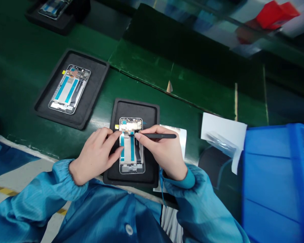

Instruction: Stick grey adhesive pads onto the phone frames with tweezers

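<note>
An opened smartphone (128, 162) with bare inner parts and blue strips lies in a black tray (131, 107) in front of me. My right hand (166, 148) grips black tweezers (162, 136), their tip over the upper part of the phone, just under its circuit board. From the other side my left hand (97, 152) reaches in, thumb and forefinger apart, their tips resting at the phone's left edge. A small yellow tab (117, 127) sticks out at the phone's upper left.
Farther left, another black tray (91, 101) holds a similar opened phone (69, 89). A third phone (54, 8) sits in a tray at the top left. To the right are a white paper (218, 126) with a clear plastic bag (221, 143) and a blue bin (268, 175).
</note>
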Action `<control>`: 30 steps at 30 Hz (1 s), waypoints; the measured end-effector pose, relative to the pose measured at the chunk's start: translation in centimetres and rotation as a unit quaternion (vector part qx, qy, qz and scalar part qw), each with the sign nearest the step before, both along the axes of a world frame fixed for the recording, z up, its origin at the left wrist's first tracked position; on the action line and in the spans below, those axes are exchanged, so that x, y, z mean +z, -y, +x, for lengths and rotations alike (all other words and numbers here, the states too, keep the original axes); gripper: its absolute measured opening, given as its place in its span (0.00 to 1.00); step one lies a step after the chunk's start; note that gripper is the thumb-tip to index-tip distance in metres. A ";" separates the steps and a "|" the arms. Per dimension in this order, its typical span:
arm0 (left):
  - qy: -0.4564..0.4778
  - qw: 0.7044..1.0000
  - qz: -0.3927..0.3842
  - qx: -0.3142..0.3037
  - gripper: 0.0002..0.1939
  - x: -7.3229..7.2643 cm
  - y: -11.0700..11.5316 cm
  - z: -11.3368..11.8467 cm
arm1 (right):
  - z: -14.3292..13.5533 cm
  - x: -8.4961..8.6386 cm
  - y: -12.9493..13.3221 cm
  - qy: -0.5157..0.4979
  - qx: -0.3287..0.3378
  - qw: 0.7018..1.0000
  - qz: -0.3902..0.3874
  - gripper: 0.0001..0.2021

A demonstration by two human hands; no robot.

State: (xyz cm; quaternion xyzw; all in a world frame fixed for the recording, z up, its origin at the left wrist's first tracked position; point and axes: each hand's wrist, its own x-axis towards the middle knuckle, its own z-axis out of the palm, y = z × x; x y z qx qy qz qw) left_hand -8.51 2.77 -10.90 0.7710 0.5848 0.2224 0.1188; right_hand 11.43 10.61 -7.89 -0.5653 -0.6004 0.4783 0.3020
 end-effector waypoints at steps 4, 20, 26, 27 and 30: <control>-0.005 1.000 0.002 0.002 0.19 0.1 0.0 0.1 | -0.1 0.1 0.0 0.005 0.005 1.000 0.006 0.08; -0.009 1.000 0.012 -0.002 0.19 0.2 0.0 0.1 | 0.0 0.2 0.0 0.001 0.007 1.000 0.006 0.08; -0.007 1.000 0.011 -0.001 0.19 0.1 0.0 0.1 | 0.0 0.1 0.1 0.008 0.005 1.000 0.009 0.08; -0.007 1.000 0.012 -0.001 0.19 0.1 0.0 0.1 | 0.0 0.1 0.1 0.009 0.007 1.000 0.010 0.08; -0.010 1.000 0.015 -0.002 0.19 0.1 0.0 0.0 | 0.0 0.1 0.0 0.011 0.011 1.000 0.015 0.07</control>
